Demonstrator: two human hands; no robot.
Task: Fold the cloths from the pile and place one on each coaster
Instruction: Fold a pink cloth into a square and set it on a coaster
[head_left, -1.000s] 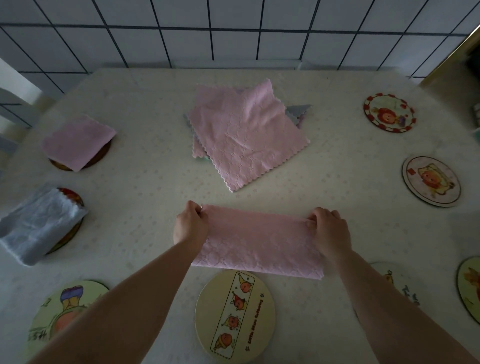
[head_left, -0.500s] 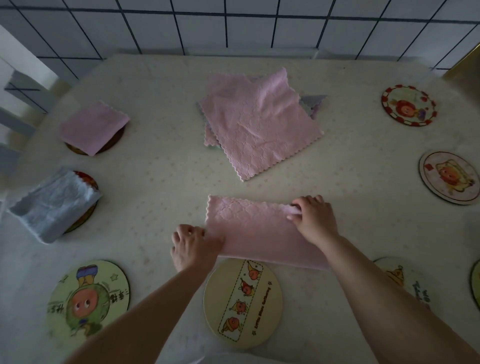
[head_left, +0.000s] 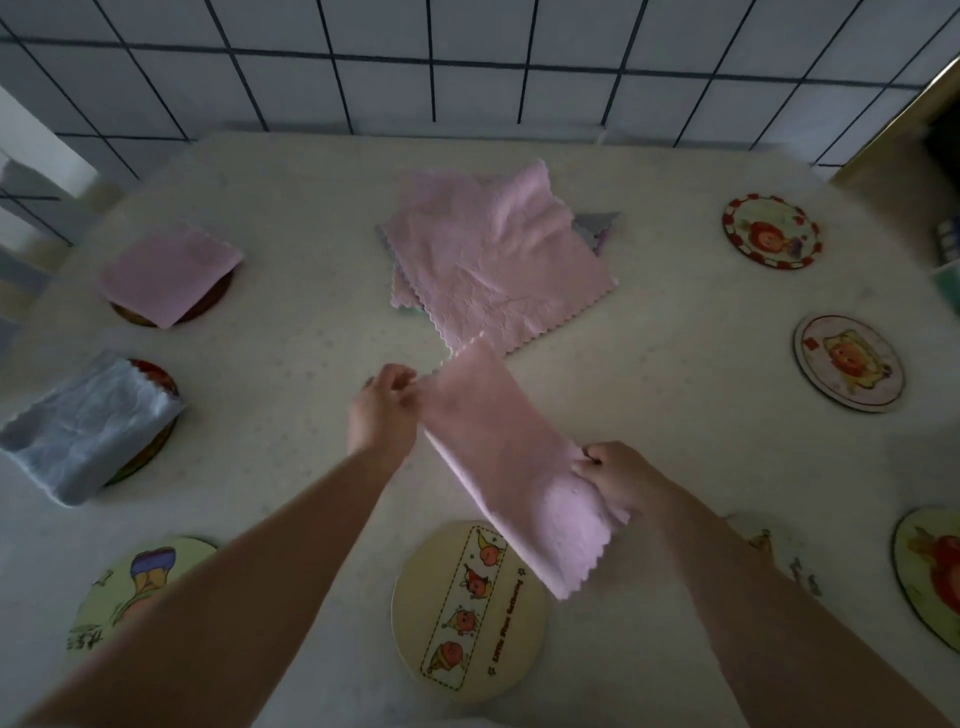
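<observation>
While the head view is dim and slightly blurred, both hands can be seen pinching one pink cloth (head_left: 511, 467), folded into a long strip and held slantwise above the table (head_left: 675, 395). Left hand (head_left: 382, 410) pinches the far end between thumb and curled fingers; right hand (head_left: 621, 480) pinches the near end the same way, and the scalloped corner hangs over the edge of the cream coaster (head_left: 467, 613) nearest the person. Whether the strip's middle touches the table cannot be determined.

Cloth pile (head_left: 498, 254) lies beyond the hands at table centre, pink cloth on top, a grey corner showing at its right. At the left, a folded pink cloth (head_left: 169, 278) covers one coaster, and a folded grey cloth (head_left: 88, 428) covers most of another. Bare coasters noted: green coaster (head_left: 135, 587) near left, red-rimmed coaster (head_left: 771, 231) far right, pale coaster (head_left: 849, 361) right.
</observation>
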